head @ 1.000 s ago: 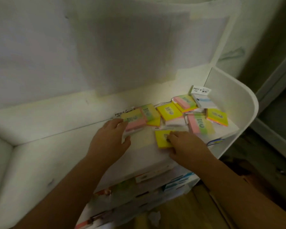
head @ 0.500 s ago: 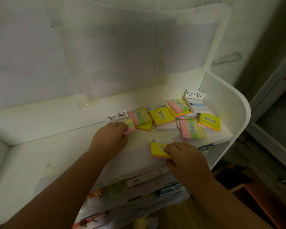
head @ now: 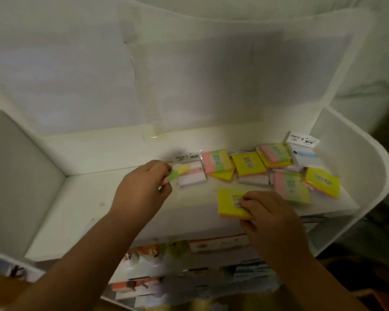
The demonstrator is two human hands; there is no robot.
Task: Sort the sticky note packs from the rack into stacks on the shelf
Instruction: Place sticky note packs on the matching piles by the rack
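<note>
Several sticky note packs lie scattered on the right half of the white shelf (head: 112,212). My left hand (head: 142,189) pinches a striped pink, green and yellow pack (head: 177,172), lifted and tilted just above a pale white and pink pack (head: 192,176). My right hand (head: 270,218) grips a yellow pack (head: 230,202) with an orange edge near the shelf's front edge. Behind lie a striped pack (head: 216,162), a yellow pack (head: 248,163), another striped pack (head: 290,187) and a yellow one (head: 322,181).
The shelf has a white back wall (head: 189,86), a left side panel (head: 11,180) and a curved right side panel (head: 355,171). A white and blue pack (head: 303,151) leans in the back right corner. Lower shelves (head: 189,270) below hold blurred stationery.
My left hand lifted the striped pack off the shelf and drew it left, uncovering the pale pack. My right hand pulled the yellow pack toward the front edge. The camera moved closer.
</note>
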